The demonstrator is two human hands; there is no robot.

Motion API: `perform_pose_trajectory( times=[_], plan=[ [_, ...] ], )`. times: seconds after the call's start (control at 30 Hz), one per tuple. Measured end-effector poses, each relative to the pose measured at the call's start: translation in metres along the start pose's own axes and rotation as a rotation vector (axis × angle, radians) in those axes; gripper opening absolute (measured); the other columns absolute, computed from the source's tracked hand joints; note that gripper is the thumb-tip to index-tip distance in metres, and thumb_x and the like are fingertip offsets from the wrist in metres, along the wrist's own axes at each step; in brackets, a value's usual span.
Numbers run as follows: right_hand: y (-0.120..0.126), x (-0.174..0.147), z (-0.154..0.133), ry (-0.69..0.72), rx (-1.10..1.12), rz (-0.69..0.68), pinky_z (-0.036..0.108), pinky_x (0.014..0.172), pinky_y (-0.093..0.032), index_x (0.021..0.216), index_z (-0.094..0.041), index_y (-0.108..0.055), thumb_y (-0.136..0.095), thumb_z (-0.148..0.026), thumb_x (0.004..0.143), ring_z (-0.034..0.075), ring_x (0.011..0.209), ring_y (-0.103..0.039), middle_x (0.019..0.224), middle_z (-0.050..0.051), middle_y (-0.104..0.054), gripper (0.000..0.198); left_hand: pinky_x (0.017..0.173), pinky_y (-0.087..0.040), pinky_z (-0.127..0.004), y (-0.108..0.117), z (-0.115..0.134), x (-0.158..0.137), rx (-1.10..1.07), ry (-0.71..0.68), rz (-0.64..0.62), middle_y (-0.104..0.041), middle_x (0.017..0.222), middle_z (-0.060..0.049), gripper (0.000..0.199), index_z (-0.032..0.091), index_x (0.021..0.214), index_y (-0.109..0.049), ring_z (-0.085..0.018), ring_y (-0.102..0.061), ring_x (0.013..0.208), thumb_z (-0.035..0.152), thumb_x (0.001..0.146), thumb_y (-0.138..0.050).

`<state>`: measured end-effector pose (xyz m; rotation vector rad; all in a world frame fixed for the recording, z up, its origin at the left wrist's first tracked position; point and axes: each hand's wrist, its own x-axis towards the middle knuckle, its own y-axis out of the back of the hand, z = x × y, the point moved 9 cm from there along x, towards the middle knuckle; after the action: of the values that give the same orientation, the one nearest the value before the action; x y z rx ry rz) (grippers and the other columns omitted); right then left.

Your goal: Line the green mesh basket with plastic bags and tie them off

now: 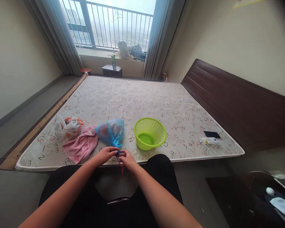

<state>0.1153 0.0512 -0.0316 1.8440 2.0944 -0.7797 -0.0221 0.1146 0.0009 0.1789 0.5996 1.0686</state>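
A blue plastic bag [110, 130] with reddish round things showing through lies at the near edge of the mattress, its gathered neck toward me. My left hand [110, 153] pinches this neck from the left. On the other side my right hand [128, 160] has its fingers closed at the same spot, where a red string [122, 167] hangs down. Exactly what each fingertip grips is too small to see. Just right of the bag stands a green plastic basket [146, 139], with nothing visible in it. A pink towel [82, 145] lies left of the bag.
A white plastic bag [67, 126] with orange contents sits at the left on the mattress [133, 95]. At the right lie a dark phone [212, 135] and a white charger with cable [210, 141]. A dark headboard [237, 91] borders the right side.
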Motion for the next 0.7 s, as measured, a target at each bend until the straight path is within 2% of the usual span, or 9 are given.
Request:
perform_pose_trajectory(
  times=[0.07,0.13,0.27,0.37,0.5,0.57,0.63,0.7],
  plan=[
    [-0.009,-0.001,-0.008,0.092,-0.053,-0.057,0.025,0.057,-0.045,0.118,-0.024,-0.057,-0.077,-0.026,0.068,0.017,0.074,-0.063,0.09,0.0,-0.069,0.054,0.084,-0.055,-0.036,-0.003,0.005,-0.019,-0.166,0.004,0.017,-0.074,0.119,-0.01,0.059,0.022,0.123,-0.072,-0.031,-0.068,0.11,0.055,0.073,-0.071],
    [-0.013,0.0,-0.012,0.12,-0.048,-0.075,0.024,0.056,-0.044,0.121,-0.024,-0.055,-0.079,-0.03,0.068,0.018,0.073,-0.065,0.086,-0.001,-0.07,0.058,0.09,-0.055,-0.037,-0.003,0.01,-0.03,-0.269,-0.026,0.067,-0.072,0.124,-0.012,0.066,0.022,0.127,-0.067,-0.031,-0.065,0.118,0.055,0.071,-0.074],
    [-0.007,0.002,-0.02,0.119,0.013,-0.062,0.024,0.057,-0.043,0.102,-0.019,-0.06,-0.081,-0.044,0.066,0.019,0.072,-0.067,0.077,0.001,-0.07,0.049,0.104,-0.05,-0.041,0.001,0.016,-0.035,-0.32,-0.13,0.151,-0.07,0.126,-0.012,0.068,0.021,0.129,-0.061,-0.03,-0.061,0.125,0.054,0.071,-0.074],
    [0.001,0.002,-0.028,0.134,0.081,-0.042,0.024,0.061,-0.043,0.093,-0.019,-0.062,-0.081,-0.051,0.066,0.017,0.073,-0.066,0.08,0.002,-0.07,0.047,0.1,-0.052,-0.039,0.009,0.015,-0.033,-0.272,-0.17,0.24,-0.07,0.12,-0.011,0.057,0.02,0.116,-0.062,-0.027,-0.066,0.115,0.054,0.072,-0.073],
    [0.014,0.0,-0.033,0.172,0.089,0.04,0.024,0.063,-0.041,0.089,-0.02,-0.065,-0.078,-0.053,0.067,0.016,0.076,-0.061,0.088,0.001,-0.07,0.042,0.088,-0.055,-0.036,0.019,0.013,-0.029,-0.154,-0.159,0.395,-0.07,0.092,-0.005,0.042,0.02,0.096,-0.062,-0.023,-0.068,0.091,0.058,0.078,-0.067],
    [0.021,0.001,-0.033,0.185,0.045,0.093,0.024,0.063,-0.039,0.085,-0.02,-0.067,-0.076,-0.054,0.068,0.014,0.071,-0.056,0.081,0.0,-0.067,0.039,0.084,-0.054,-0.035,0.01,0.02,-0.022,-0.125,-0.188,0.343,-0.069,0.088,-0.004,0.041,0.02,0.094,-0.064,-0.022,-0.067,0.087,0.058,0.079,-0.065],
    [0.026,0.003,-0.035,0.218,-0.008,0.114,0.025,0.065,-0.039,0.083,-0.019,-0.069,-0.074,-0.054,0.071,0.014,0.07,-0.054,0.074,-0.002,-0.065,0.037,0.084,-0.054,-0.034,-0.003,0.03,-0.014,-0.098,-0.226,0.263,-0.071,0.093,-0.005,0.043,0.02,0.099,-0.067,-0.022,-0.066,0.087,0.056,0.077,-0.069],
    [0.029,0.005,-0.039,0.287,-0.05,0.109,0.026,0.069,-0.041,0.082,-0.019,-0.071,-0.071,-0.054,0.073,0.015,0.073,-0.055,0.073,-0.002,-0.065,0.036,0.086,-0.053,-0.034,-0.011,0.039,-0.007,-0.07,-0.241,0.245,-0.072,0.099,-0.006,0.045,0.02,0.104,-0.069,-0.023,-0.066,0.09,0.053,0.073,-0.074]
  ],
)
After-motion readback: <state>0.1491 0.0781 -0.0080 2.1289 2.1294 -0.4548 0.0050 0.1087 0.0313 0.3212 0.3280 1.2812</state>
